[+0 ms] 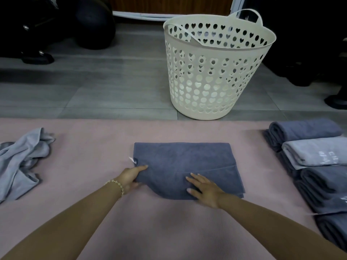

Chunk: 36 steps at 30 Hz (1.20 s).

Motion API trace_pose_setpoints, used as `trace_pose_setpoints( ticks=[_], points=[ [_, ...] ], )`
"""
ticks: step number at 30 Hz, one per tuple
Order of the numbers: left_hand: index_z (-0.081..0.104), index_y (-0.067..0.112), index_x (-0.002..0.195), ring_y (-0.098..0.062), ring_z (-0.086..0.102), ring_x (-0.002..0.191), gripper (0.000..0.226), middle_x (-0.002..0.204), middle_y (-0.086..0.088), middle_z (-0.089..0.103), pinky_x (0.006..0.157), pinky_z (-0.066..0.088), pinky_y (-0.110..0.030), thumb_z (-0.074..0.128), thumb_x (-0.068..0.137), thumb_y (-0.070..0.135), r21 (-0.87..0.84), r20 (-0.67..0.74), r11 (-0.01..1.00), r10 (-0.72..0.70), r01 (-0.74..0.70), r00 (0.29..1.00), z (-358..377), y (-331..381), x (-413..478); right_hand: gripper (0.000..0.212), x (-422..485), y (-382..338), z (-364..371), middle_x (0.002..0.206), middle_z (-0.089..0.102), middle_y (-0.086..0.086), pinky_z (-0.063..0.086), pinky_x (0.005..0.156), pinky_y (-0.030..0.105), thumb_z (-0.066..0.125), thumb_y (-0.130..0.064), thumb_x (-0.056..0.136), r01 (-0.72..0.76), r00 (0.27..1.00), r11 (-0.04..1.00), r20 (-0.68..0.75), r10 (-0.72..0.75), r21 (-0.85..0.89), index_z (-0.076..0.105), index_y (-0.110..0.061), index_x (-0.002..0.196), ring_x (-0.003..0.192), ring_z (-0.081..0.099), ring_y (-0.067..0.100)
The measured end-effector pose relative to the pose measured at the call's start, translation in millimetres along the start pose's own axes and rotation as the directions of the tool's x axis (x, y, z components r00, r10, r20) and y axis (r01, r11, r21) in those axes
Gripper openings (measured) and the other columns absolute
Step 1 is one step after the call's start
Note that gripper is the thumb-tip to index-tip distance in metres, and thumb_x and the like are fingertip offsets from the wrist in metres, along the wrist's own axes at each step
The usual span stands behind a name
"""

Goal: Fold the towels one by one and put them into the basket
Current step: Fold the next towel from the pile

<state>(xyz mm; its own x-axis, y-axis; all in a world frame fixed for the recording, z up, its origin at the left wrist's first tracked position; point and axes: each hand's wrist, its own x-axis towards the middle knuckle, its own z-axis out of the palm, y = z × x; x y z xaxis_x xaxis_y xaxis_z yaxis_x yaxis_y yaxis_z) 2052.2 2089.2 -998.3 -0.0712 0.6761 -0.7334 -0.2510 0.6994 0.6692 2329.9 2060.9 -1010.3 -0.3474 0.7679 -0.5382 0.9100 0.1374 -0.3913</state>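
Observation:
A dark blue-grey towel (180, 160), partly folded, lies flat on the pink mat (93, 147) in front of me. My left hand (131, 177) grips its near left corner, fingers under the lifted edge and thumb on top. My right hand (204, 188) rests flat on the towel's near edge with fingers spread. A cream plastic basket (216, 72) with heart-shaped holes stands upright on the floor beyond the mat, and I cannot see any towel in it.
A crumpled light grey towel (22, 158) lies at the mat's left edge. Several folded blue and grey towels (317, 166) are lined up along the right. Grey floor tiles (112, 81) lie beyond the mat, with dark objects (56, 25) at the back left and right.

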Motion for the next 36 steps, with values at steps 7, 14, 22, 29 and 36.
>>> trace_pose_setpoints(
  ticks=[7,14,22,29,36],
  points=[
    [0.027,0.026,0.145,-0.016,0.059,0.104,0.077,0.129,0.002,0.054,0.071,0.054,-0.017,0.062,0.084,-0.005,0.100,0.320,0.942,0.274,-0.320,0.907,133.3,7.9,-31.3,0.054,-1.4,40.2,-48.7,0.125,0.059,0.004,0.043,0.093,0.033,0.028,-0.053,0.098,-0.111,0.930,0.411,-0.051,0.364,0.905,0.054,-0.015,0.126,0.109,0.056,0.022],
    [0.036,0.016,0.139,-0.012,0.056,0.085,0.051,0.093,0.004,0.056,0.080,0.053,-0.026,0.057,0.093,0.018,0.385,0.393,0.806,0.299,-0.450,0.870,196.3,-34.7,-21.4,0.065,3.4,86.4,-41.2,0.112,0.059,0.000,0.040,0.099,0.037,0.025,-0.070,0.090,-0.184,0.920,-0.001,0.173,0.351,0.983,0.054,-0.018,0.114,0.114,0.053,0.025],
    [0.001,0.018,0.151,-0.017,-0.003,0.147,0.081,0.158,0.008,-0.001,0.116,-0.002,-0.024,0.007,0.087,0.067,0.832,0.414,0.123,0.510,-0.540,0.754,154.6,-52.8,27.5,0.011,10.4,68.4,-31.6,0.074,0.060,-0.001,0.042,0.059,0.006,0.064,-0.017,0.089,0.082,0.781,0.586,-0.417,0.464,0.806,0.059,-0.009,0.083,0.067,0.053,0.010],
    [-0.029,0.021,0.137,-0.008,-0.030,0.133,0.110,0.144,0.015,-0.030,0.111,-0.022,-0.031,-0.040,0.045,0.079,0.828,0.557,-0.191,0.376,-0.526,0.740,170.3,-69.3,38.7,0.011,-8.1,110.6,-21.5,0.079,0.061,0.009,0.042,0.062,0.009,0.060,-0.010,0.090,0.089,0.720,0.624,-0.483,0.498,0.776,0.055,-0.014,0.081,0.072,0.053,0.016],
    [0.018,0.017,0.149,-0.021,0.008,0.143,0.086,0.155,0.004,0.013,0.112,-0.013,-0.036,-0.010,0.086,0.069,0.823,0.567,-0.267,0.362,-0.501,0.740,187.8,-74.5,43.2,0.021,-15.5,124.5,-21.3,0.072,0.059,-0.004,0.041,0.061,0.022,0.062,-0.021,0.090,-0.070,0.691,0.622,-0.412,0.594,0.780,0.047,-0.021,0.075,0.069,0.055,0.015]
  ],
)
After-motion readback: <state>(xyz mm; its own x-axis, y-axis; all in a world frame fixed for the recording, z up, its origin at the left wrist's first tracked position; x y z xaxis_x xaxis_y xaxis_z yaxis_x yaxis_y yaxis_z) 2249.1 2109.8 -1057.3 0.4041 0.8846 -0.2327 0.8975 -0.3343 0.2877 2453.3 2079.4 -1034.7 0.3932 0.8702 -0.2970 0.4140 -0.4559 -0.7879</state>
